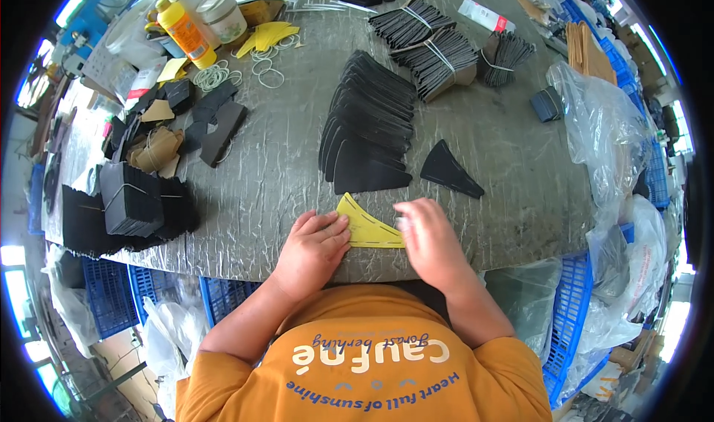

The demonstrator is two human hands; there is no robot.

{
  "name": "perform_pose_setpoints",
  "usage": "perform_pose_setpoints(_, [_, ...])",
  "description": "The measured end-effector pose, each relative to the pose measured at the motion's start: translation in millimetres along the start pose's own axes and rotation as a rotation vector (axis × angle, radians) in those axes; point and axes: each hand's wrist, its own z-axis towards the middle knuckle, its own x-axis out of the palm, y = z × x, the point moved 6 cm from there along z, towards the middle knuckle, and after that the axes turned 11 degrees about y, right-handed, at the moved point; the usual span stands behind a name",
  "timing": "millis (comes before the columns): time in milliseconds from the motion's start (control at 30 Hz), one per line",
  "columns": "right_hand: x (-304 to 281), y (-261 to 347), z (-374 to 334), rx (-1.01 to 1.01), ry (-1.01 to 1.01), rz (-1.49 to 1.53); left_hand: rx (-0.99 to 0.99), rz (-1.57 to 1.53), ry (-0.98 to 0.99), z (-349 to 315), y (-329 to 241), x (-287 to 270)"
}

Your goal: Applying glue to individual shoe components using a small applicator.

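A yellow curved, three-cornered template point(366, 228) with dark dashed lines along its edges lies at the table's near side. Pressing on its left end are the flat fingers of my left hand point(316, 245). My right hand point(433, 245) is at the template's right tip, its fingers curled in and slightly blurred. Whatever is between those fingers, if anything, cannot be made out. Just beyond the template, a fanned row of black cut pieces point(368, 124) overlaps toward the far side. One similar black piece point(451, 170) lies apart, to the right of the row.
Banded bundles of dark pieces point(446, 61) sit at the back. At left are black stacks point(134, 206), scraps, rubber bands point(216, 76), a yellow bottle point(182, 31) and a white jar point(222, 16). Clear plastic bags point(599, 124) edge the right; blue crates point(569, 318) stand below.
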Motion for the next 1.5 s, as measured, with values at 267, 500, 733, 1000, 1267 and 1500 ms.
perform_pose_setpoints(267, [-27,-40,2,0.294,0.083,0.275,-0.078,-0.175,-0.089,16,5,-10])
perform_pose_setpoints(500, [-92,-140,6,0.392,-0.095,0.105,-0.013,0.087,0.152,22,-3,14])
perform_pose_setpoints(733, [-70,-103,-6,0.451,-0.081,0.548,0.006,-0.016,0.141,-19,-18,14])
perform_pose_setpoints(1000, [18,-23,6,0.248,0.145,0.173,-0.077,-0.148,-0.156,-8,-12,-17])
perform_pose_setpoints(1267, [19,9,0,0.001,0.141,-0.16,-0.033,-0.071,-0.096,-11,-7,2])
perform_pose_setpoints(1500, [22,4,1,-0.011,0.147,-0.151,-0.031,-0.092,-0.108,-11,-7,1])
